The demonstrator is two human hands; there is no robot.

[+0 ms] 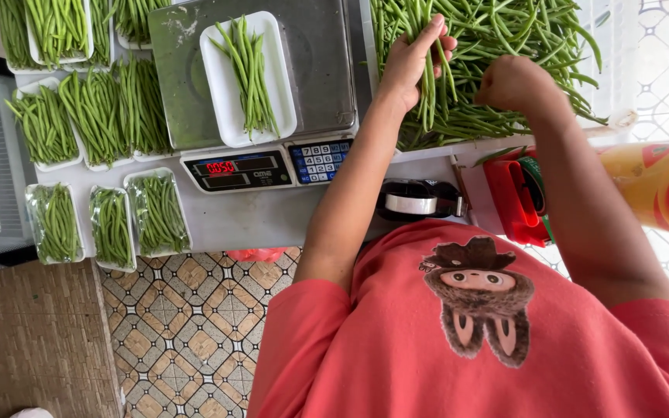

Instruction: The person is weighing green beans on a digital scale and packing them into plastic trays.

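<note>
My left hand point(408, 66) is closed around a small bunch of green beans point(430, 93), lifted from a big loose pile of green beans point(497, 31) in a white crate point(613, 77). My right hand point(516, 81) is curled into a fist in the same pile, just right of the left hand, with its fingers hidden among the beans. To the left stands a metal digital scale point(319, 70). On it lies a white foam tray point(222, 116) with a few beans point(251, 70) laid lengthwise.
Open foam trays of beans point(94, 108) lie left of the scale, with three wrapped trays point(110, 228) nearer the table edge. A black tape dispenser point(416, 203), a red dispenser point(512, 197) and a yellow cylinder point(652, 182) sit near my body. Below is a patterned tile floor point(187, 325).
</note>
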